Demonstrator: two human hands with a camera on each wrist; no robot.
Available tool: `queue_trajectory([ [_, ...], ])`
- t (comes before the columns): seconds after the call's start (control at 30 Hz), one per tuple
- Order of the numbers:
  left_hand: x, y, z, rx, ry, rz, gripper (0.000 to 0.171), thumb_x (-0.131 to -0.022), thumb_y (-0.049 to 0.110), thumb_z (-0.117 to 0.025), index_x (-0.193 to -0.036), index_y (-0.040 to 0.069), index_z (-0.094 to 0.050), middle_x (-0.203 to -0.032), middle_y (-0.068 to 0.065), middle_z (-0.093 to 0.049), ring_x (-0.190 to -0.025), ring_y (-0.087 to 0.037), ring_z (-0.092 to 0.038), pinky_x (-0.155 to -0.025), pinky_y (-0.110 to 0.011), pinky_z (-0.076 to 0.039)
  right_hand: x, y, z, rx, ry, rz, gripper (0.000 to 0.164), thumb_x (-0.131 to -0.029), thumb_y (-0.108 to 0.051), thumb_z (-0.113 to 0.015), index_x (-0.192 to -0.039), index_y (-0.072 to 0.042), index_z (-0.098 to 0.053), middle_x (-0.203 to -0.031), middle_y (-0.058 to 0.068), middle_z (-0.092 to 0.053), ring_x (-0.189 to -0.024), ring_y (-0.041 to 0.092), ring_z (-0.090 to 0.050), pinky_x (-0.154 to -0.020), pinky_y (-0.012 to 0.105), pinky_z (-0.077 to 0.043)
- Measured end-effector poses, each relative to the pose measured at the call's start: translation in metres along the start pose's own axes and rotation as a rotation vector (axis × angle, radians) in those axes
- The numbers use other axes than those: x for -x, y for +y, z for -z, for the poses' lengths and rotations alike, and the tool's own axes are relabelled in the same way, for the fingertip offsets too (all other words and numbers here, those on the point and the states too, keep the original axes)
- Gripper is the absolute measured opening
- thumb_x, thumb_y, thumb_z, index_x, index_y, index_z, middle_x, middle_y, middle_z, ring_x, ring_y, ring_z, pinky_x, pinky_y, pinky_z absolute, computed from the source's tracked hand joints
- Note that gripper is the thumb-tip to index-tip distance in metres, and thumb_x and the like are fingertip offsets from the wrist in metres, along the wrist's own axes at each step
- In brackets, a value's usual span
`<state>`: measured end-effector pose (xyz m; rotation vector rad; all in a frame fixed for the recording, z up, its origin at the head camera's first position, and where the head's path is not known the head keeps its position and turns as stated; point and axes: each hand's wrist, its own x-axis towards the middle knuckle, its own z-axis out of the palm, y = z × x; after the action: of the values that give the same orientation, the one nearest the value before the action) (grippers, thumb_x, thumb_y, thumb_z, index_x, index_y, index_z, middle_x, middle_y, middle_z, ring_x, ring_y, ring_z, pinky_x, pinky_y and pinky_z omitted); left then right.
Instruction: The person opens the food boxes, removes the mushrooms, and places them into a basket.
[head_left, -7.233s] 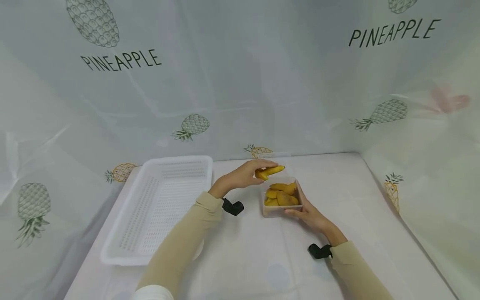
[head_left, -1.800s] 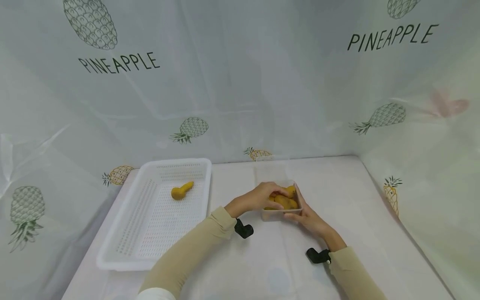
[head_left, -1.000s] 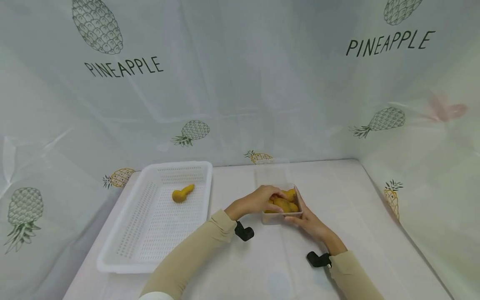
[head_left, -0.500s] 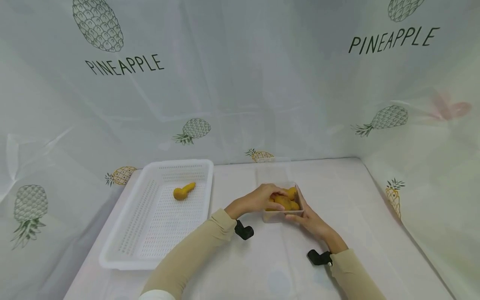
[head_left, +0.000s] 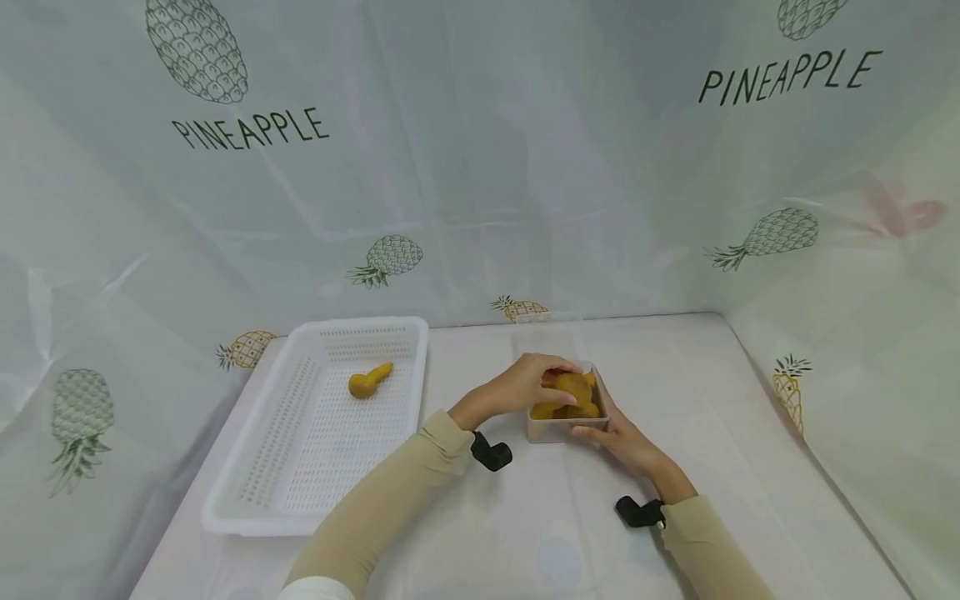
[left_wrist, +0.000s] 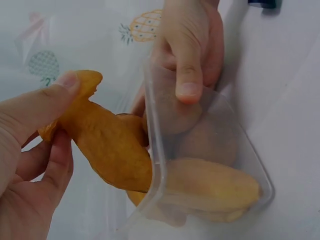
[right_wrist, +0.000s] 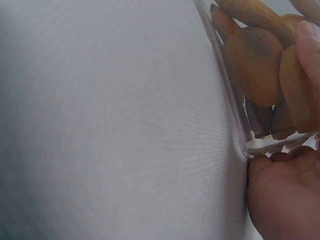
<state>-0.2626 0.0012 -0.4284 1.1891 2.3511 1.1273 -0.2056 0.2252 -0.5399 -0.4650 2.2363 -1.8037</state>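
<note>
One yellow gourd-shaped piece (left_wrist: 112, 145) is observed at the mouth of the clear box (head_left: 551, 431), its end pinched between thumb and bent fingers of the left hand (head_left: 525, 385), the right hand (head_left: 621, 432), partly closed, gripping the box's side, a white basket (head_left: 262, 527) standing leftward.

Pale table (head_left: 510, 533) beneath a white basket (head_left: 322, 442) and clear box (head_left: 550, 431).
</note>
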Motion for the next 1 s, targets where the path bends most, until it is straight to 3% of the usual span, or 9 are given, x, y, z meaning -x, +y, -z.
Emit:
queue_trajectory([
  [0.23,0.007,0.002,0.016,0.072,0.046,0.006,0.045,-0.091,0.020,-0.075,-0.132,0.006,-0.063,-0.126,-0.002,-0.066,-0.107,-0.005,-0.061,-0.092,-0.017,-0.049,-0.003,0.000,-0.002,0.018,-0.001,-0.009,0.103,-0.098,-0.019,-0.067,-0.158,-0.034,0.014,-0.165,0.010,0.015,-0.149,0.039,0.010,-0.110,0.072,0.001],
  [0.5,0.019,0.006,0.039,0.071,0.089,0.003,0.049,-0.092,0.021,-0.074,-0.135,0.002,-0.060,-0.129,-0.004,-0.063,-0.110,-0.012,-0.059,-0.095,-0.023,-0.049,-0.005,0.000,-0.001,0.042,0.008,-0.002,0.102,-0.098,-0.018,-0.066,-0.159,-0.026,0.015,-0.164,0.012,0.017,-0.148,0.039,0.014,-0.110,0.072,0.005],
  [0.73,0.037,0.003,0.060,0.037,0.126,0.023,0.048,-0.092,0.019,-0.074,-0.135,0.003,-0.060,-0.131,-0.005,-0.062,-0.111,-0.015,-0.059,-0.096,-0.028,-0.050,-0.006,0.001,-0.001,0.039,0.007,0.002,0.103,-0.098,-0.018,-0.067,-0.159,-0.027,0.015,-0.164,0.012,0.017,-0.148,0.039,0.015,-0.110,0.071,0.006],
  [1.0,0.064,-0.006,0.089,0.022,0.186,0.093,0.046,-0.092,0.019,-0.074,-0.135,0.008,-0.061,-0.129,-0.005,-0.062,-0.113,-0.020,-0.061,-0.089,-0.026,-0.053,-0.004,0.001,-0.001,0.048,0.023,-0.011,0.104,-0.097,-0.017,-0.068,-0.159,-0.025,0.014,-0.163,0.013,0.021,-0.147,0.041,0.019,-0.109,0.071,0.007],
])
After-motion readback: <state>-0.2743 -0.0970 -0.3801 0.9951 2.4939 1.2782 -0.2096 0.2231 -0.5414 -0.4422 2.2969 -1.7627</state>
